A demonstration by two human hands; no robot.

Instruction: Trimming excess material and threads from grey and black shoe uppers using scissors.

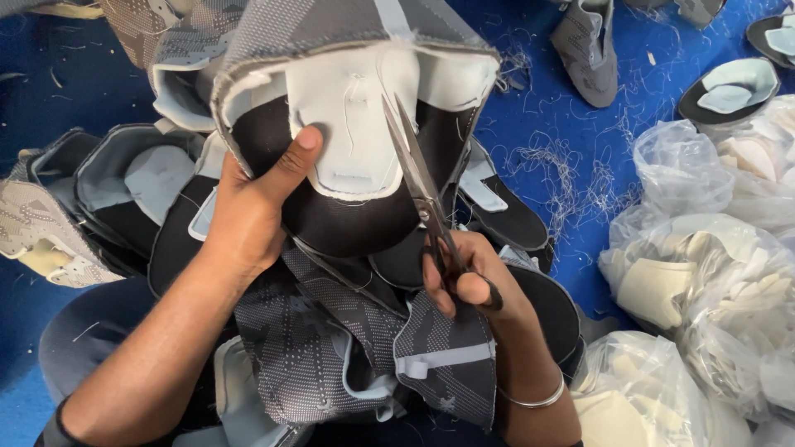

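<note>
at the left edge of the blue cloth-covered floor [580, 124], a heap of grey patterned knit shoe uppers with black linings [99, 199] lies spread, some turned inside out. the left hand [248, 215] is closed on a grey knit shoe upper with black and pale foam lining [348, 124], held up with its inside facing the camera, thumb pressed on the pale lining panel, fingers behind and out of sight. more grey uppers [331, 348] lie piled in the lap just below it. the right hand [472, 281], a thin metal bangle [534, 401] on its wrist, grips a pair of steel scissors with dark handles [418, 178]; the blades point up and lie against the pale lining, nearly closed, tips near the upper's top edge. loose white thread clippings [555, 174] scatter over the blue floor right of centre. toward the right edge, clear plastic bags of cream foam pieces [704, 273] sit bunched together. near the top right corner lie another grey upper [588, 50] and a black-rimmed piece [729, 91].
</note>
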